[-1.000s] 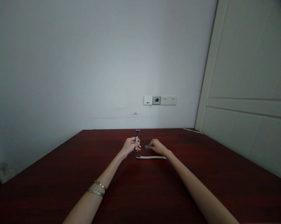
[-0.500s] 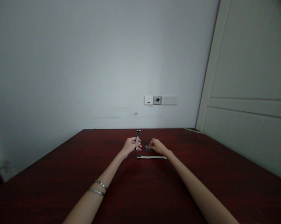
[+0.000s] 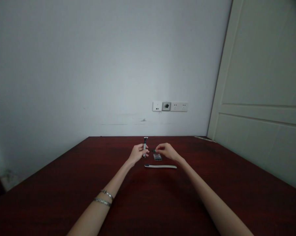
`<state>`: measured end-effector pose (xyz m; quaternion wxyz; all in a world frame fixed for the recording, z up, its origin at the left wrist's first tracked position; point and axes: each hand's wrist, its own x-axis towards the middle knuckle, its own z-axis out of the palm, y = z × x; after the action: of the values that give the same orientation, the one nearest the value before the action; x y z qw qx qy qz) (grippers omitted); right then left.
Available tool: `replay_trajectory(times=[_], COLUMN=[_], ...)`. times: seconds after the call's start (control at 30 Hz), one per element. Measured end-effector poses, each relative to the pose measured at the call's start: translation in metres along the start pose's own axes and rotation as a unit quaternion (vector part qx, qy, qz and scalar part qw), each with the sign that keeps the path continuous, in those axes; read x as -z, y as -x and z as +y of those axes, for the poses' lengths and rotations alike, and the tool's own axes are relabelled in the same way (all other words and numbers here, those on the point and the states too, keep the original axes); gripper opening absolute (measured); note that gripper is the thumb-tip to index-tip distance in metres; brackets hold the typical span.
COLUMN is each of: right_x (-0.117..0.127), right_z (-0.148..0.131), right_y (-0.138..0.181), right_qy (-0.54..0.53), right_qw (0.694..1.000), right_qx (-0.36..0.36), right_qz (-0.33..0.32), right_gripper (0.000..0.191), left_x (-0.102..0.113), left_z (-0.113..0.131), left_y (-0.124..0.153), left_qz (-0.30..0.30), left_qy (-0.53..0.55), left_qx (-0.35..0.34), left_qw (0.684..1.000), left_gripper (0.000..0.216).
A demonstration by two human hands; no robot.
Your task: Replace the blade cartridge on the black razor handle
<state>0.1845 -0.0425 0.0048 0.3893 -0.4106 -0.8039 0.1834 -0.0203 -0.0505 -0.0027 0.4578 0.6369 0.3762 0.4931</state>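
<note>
My left hand (image 3: pixel 137 153) is closed round the handle of a razor (image 3: pixel 145 144), which stands upright with its head on top. My right hand (image 3: pixel 165 151) is lifted just above the table, its fingertips pinched on a small dark piece I cannot make out, held close to the razor's handle. Below that hand a small dark flat case (image 3: pixel 157 157) lies on the red-brown table (image 3: pixel 148 196). A long white strip-like object (image 3: pixel 160 166) with a dark left tip lies flat just in front of both hands.
A white wall stands behind the table, with a row of sockets (image 3: pixel 169 106) above the table's far edge. A pale panelled door (image 3: pixel 263 91) runs along the right side. Two thin bracelets (image 3: pixel 103 198) sit on my left wrist.
My right hand has risen off the small dark case and moved left toward the razor, pinching a small dark piece. The case now shows uncovered. My left hand keeps the razor upright.
</note>
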Motion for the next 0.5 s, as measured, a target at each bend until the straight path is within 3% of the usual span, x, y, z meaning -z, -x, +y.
replay_trajectory(times=[0.5], right_x=[-0.014], right_z=[-0.027], right_y=[0.001], right_qy=[0.02], right_qw=[1.0], right_qx=[0.017], right_qz=[-0.006], right_gripper=[0.02], left_x=[-0.001], left_z=[-0.001], left_y=[0.0], left_qz=[-0.018], left_qy=[-0.009], left_qx=[-0.007], left_qw=[1.0], left_gripper=[0.02])
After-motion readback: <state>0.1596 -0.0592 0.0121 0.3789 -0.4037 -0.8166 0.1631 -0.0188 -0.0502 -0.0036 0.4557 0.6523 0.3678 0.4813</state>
